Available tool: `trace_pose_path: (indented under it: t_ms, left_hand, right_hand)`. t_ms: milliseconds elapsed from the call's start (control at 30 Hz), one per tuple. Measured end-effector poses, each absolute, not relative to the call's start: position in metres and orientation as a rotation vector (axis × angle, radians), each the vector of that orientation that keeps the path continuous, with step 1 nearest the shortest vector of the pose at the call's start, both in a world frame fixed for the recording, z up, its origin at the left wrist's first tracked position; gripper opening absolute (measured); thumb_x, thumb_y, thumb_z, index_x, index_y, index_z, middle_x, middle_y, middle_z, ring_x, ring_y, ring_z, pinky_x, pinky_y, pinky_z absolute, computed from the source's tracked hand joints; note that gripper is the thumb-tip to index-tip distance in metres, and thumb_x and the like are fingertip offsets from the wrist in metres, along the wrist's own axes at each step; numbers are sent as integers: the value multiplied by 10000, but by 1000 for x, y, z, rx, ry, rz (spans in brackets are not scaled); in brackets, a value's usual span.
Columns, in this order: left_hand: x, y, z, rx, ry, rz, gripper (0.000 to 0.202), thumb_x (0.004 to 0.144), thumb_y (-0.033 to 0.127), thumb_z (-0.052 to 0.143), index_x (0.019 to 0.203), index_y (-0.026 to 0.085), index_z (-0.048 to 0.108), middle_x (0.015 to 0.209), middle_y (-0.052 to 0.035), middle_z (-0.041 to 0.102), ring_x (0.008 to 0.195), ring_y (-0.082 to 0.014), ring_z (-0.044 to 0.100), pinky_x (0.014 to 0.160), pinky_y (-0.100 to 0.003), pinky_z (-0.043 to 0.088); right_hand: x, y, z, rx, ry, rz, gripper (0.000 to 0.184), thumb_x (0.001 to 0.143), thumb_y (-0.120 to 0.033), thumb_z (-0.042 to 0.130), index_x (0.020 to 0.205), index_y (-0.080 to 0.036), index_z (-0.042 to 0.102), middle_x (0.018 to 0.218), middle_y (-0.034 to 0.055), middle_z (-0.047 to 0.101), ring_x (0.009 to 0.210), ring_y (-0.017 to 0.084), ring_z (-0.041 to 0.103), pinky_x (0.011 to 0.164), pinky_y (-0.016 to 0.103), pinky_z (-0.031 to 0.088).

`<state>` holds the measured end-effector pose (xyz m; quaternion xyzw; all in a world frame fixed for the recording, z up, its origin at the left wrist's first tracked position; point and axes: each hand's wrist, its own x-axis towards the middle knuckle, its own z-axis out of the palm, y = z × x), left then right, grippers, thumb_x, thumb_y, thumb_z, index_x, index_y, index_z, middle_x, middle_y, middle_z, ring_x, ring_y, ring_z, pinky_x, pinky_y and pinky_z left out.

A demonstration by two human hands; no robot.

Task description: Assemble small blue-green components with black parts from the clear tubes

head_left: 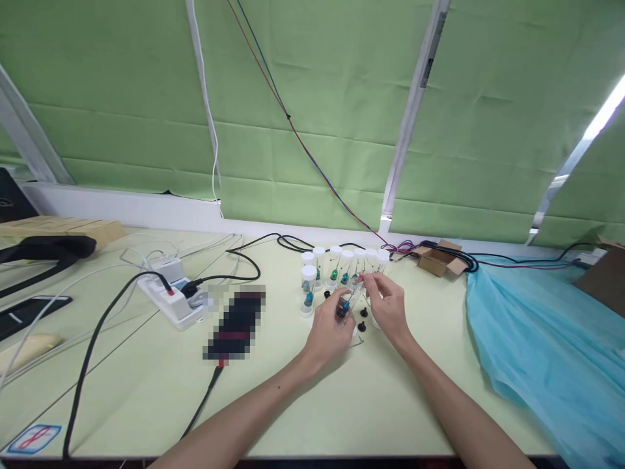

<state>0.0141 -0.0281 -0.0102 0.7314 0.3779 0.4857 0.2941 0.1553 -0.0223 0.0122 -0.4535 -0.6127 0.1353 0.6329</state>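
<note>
L hand (329, 329) is gripping clear tube (356, 293) betw. hands, prob. light, stiff, slick, best held mid-barrel, R hand (389, 305) meeting its far end, can't tell if pinching, capped vials (308, 292) standing just beyond.

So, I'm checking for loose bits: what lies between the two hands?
In the head view, a clear tube in the left hand tilts toward the right hand; small black parts lie between them.

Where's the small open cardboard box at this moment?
In the head view, the box sits right of centre at the back of the table, beyond the right hand, between the tubes and the blue sheet.
</note>
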Motion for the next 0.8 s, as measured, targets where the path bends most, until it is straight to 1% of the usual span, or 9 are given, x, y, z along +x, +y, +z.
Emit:
trace_pose_path:
  t_ms: [200, 367, 500, 667, 733, 800]
  left_hand:
    - [14, -26, -12, 1952, 1017, 1293, 407, 745, 127, 521, 1144, 196, 556, 818, -6, 575, 701, -136, 511, 675, -252, 412]
    - [14, -26, -11, 1962, 1001, 1303, 390, 749, 120, 511, 1130, 192, 551, 753, 14, 546, 669, -130, 494, 655, -247, 399]
    - [14, -27, -11, 1952, 991, 1312, 383, 749, 115, 503, 1121, 189, 556, 749, 13, 548, 667, -130, 501, 647, -248, 395]
    - [12, -25, -12, 1940, 1015, 1320, 369, 750, 119, 511, 1107, 187, 576, 763, 7, 571, 689, -138, 519, 670, -259, 408]
    - [12, -24, -12, 1935, 1026, 1327, 357, 755, 128, 515, 1102, 182, 581, 760, 5, 574, 686, -140, 523, 671, -262, 411]
    - [12, -22, -10, 1922, 1048, 1337, 343, 768, 143, 517, 1103, 177, 581, 767, 1, 582, 685, -140, 528, 672, -262, 412]
  right_hand:
    - [155, -22, 10, -1062, -1416, 311, 304, 924, -382, 497, 809, -170, 683, 742, 31, 649, 671, 148, 572, 605, 254, 444]
    - [154, -22, 9, -1064, -1453, 281, 326, 934, -386, 483, 816, -159, 685, 720, 25, 627, 662, 142, 558, 619, 252, 432]
    - [154, -22, 9, -1065, -1495, 262, 345, 946, -388, 461, 807, -156, 676, 689, 15, 597, 651, 139, 544, 617, 248, 425]
    - [157, -21, 10, -1090, -1575, 259, 397, 961, -421, 410, 818, -165, 677, 699, 22, 609, 660, 149, 552, 609, 245, 425]
    - [159, -20, 11, -1100, -1621, 243, 412, 968, -421, 393, 842, -165, 691, 704, 29, 620, 675, 156, 561, 632, 250, 431]
    - [162, -19, 14, -1093, -1687, 205, 390, 972, -396, 393, 922, -169, 707, 760, 43, 651, 726, 165, 579, 690, 262, 440]
